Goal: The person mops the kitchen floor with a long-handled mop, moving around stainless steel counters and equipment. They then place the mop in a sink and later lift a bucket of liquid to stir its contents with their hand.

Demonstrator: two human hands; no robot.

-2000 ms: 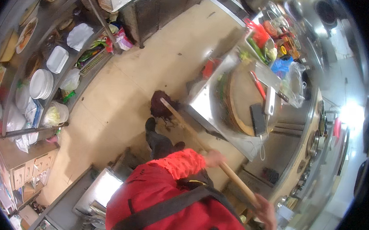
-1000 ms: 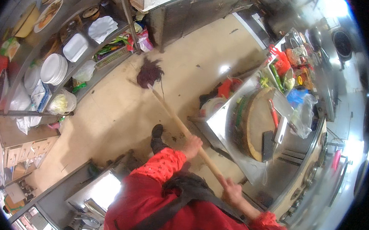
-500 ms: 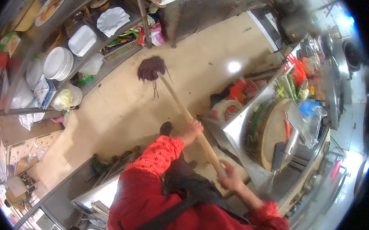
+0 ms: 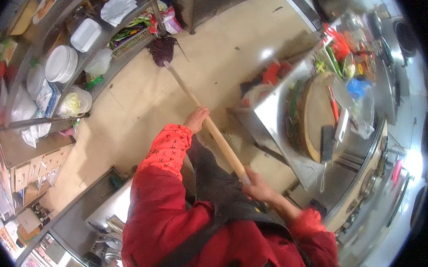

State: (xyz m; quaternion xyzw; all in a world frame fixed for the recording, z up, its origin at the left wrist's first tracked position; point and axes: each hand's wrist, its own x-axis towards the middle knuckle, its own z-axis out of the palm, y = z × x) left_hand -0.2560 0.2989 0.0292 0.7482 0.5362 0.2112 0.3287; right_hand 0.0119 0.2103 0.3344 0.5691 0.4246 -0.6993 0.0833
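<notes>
A mop with a long pale wooden handle slants across the view from lower right to upper left. My left hand is closed round the middle of the handle. Lower down, my right hand grips the handle near its end. The dark purple-brown mop head lies on the beige floor, close against the foot of the left shelving. Red patterned sleeve covers reach down to both wrists.
Left shelves hold stacked white plates, a white tray and a vegetable basket. At right, a metal table carries a round chopping board with cleavers, peppers and bags. A steel cabinet stands beyond, and a wooden drawer unit at lower left.
The mop head has moved up and left across the floor, toward the shelving and basket. Both hands have shifted left with the handle, still gripping it. The view has moved slightly too.
</notes>
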